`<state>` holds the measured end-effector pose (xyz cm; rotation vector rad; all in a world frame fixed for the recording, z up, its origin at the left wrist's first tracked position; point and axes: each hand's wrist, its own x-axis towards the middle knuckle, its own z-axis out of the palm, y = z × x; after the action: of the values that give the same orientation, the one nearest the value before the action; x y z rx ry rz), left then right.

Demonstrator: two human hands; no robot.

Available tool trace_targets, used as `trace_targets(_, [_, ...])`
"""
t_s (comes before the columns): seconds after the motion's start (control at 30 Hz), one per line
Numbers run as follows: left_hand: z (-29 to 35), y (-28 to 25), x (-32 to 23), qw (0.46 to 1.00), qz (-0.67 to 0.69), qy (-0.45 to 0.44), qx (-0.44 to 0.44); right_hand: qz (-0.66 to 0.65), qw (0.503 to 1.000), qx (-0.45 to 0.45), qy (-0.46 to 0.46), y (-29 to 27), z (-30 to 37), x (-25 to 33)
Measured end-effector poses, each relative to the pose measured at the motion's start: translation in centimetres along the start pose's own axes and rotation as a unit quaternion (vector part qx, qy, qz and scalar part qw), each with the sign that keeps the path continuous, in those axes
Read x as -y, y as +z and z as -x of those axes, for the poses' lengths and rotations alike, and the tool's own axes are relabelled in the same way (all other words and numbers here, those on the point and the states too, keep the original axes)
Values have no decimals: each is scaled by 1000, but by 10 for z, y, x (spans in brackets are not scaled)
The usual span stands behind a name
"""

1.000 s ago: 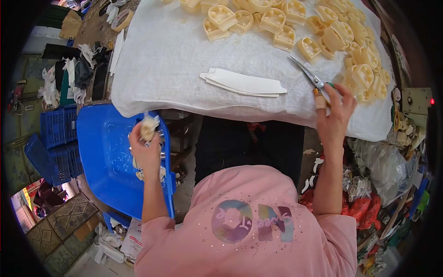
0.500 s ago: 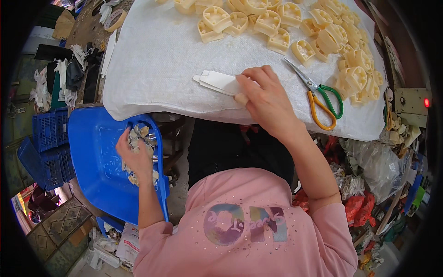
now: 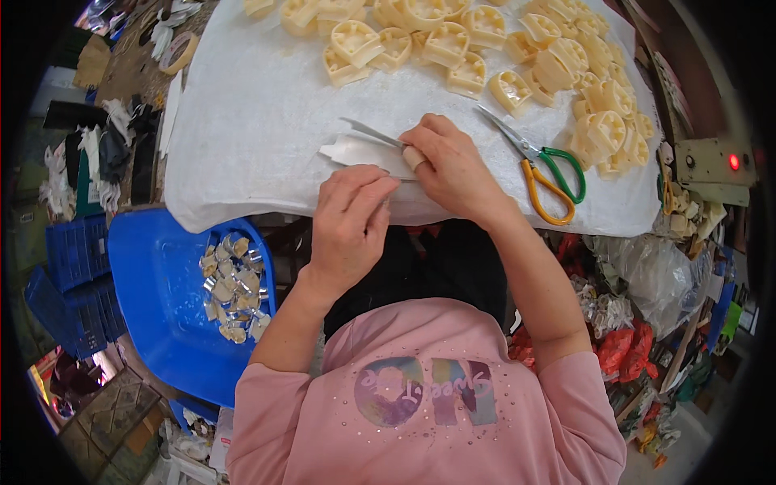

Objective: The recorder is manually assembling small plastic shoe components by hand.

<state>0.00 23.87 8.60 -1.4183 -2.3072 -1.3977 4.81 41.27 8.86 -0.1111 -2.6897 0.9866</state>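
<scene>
A white woven sheet (image 3: 250,121) spans the upper frame, heaped with cream plastic pieces (image 3: 566,69). Lower left sits a blue plastic tub (image 3: 149,283). Right of centre lie green-and-orange-handled metal scissors (image 3: 530,152). At centre, your right hand (image 3: 453,166) pinches white curved strips (image 3: 356,151); your left hand (image 3: 349,222) curls at their edge, its hold hidden.

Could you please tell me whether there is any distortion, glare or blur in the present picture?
Head view: black corners, edges bowing toward the rim; head view: red lamp glowing at right; head view: scissors fairly crisp, left hand and right hand without obvious blur.
</scene>
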Motion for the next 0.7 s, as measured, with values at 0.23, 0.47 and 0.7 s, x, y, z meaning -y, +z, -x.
trace_targets(0.23, [-17,0,-21,984,-126,-30,126,100,974,-204,-1,-27,10,12])
trace_targets(0.47, [-17,14,-18,932,283,-187,126,156,968,-130,-146,-38,30,38])
trace_targets(0.7, [-33,20,-25,774,542,-328,9,76,978,-191,28,-75,18,-33])
